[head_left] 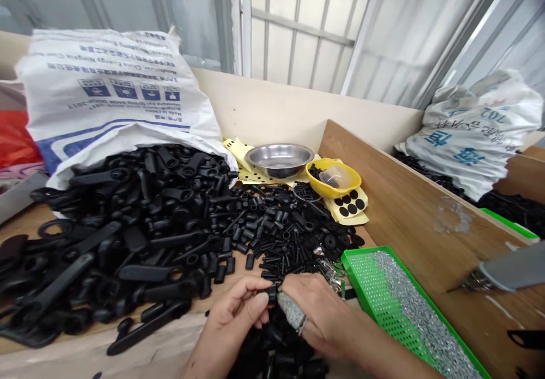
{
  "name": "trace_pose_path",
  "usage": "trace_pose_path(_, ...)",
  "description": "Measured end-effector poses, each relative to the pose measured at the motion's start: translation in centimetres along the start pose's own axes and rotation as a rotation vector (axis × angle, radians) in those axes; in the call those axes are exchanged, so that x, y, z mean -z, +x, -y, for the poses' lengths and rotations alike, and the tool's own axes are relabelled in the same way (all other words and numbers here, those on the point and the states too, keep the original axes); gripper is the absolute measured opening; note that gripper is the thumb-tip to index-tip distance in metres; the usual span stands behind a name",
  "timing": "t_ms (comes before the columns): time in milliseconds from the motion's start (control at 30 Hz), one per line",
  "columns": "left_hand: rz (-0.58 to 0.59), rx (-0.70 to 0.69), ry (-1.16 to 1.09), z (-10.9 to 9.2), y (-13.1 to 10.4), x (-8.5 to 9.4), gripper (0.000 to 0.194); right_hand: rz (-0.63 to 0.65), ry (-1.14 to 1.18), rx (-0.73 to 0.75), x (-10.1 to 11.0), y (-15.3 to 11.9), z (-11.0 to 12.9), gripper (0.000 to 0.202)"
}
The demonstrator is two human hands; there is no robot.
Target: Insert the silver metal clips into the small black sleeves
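Two hands are meeting low at the near edge of the worktop [25,220], and the step in hand looks like fitting one small piece to another. The left hand [232,325] is curling nearly closed, thumb and forefinger pinching a small black part [271,294]. The right hand [323,316] is also mostly closed and is touching that same part from the other side; its forefinger is wearing a grey finger cot [292,311], and whether it is gripping a screw against the part I cannot tell. Just below both hands a heap of small black pieces [276,350] is lying, and directly beyond the fingertips a spread of short black sleeves [276,231] is covering the surface. Beside the right hand a green tray [361,279] is holding silvery screws [409,305]. Farther beyond the left hand, long black handles [128,237] are spilling from a white sack [110,89]. As I judge it, the next move is calling for a steady pinch and careful alignment of the two pieces.
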State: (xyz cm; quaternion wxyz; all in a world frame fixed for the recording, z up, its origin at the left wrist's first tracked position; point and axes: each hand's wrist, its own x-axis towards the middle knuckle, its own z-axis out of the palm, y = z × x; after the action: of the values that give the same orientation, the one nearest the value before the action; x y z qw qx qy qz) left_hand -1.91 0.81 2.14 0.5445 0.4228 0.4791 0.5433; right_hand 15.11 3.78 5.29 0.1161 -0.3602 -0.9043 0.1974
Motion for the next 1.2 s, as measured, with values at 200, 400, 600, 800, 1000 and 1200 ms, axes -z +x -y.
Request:
trace_pose_path(200, -0.02, -0.122, 0.137, -0.1, -0.3, -0.1, 0.013, -0.006, 0.175, -0.065, -0.1, -0.3, 0.4, 0.017)
trace_pose_path(400, 0.084, 0.076, 0.027, 0.0, 0.4, 0.1, 0.03, -0.063, -0.129, 0.109, -1.0, -0.1, -0.5, 0.012)
trace_pose_path(600, 0.139, 0.142, 0.0, 0.3, 0.5, 0.5, 0.039, -0.05, -0.403, 0.283, 0.2, 0.1, -0.5, 0.011)
trace_pose_path(800, 0.153, 0.16, 0.001, 0.7, 0.5, 0.8, 0.036, 0.0, -0.258, 0.187, -0.3, 0.1, -0.5, 0.006)
trace_pose_path(1000, 0.143, 0.107, 0.037, 0.7, 0.5, 0.9, 0.036, 0.033, -0.107, 0.086, -0.7, -0.1, -0.4, 0.013)
trace_pose_path(1200, 0.035, 0.074, 0.012, 0.4, -0.2, 0.1, 0.029, -0.047, 0.006, 0.058, -1.5, -0.1, -0.1, 0.008)
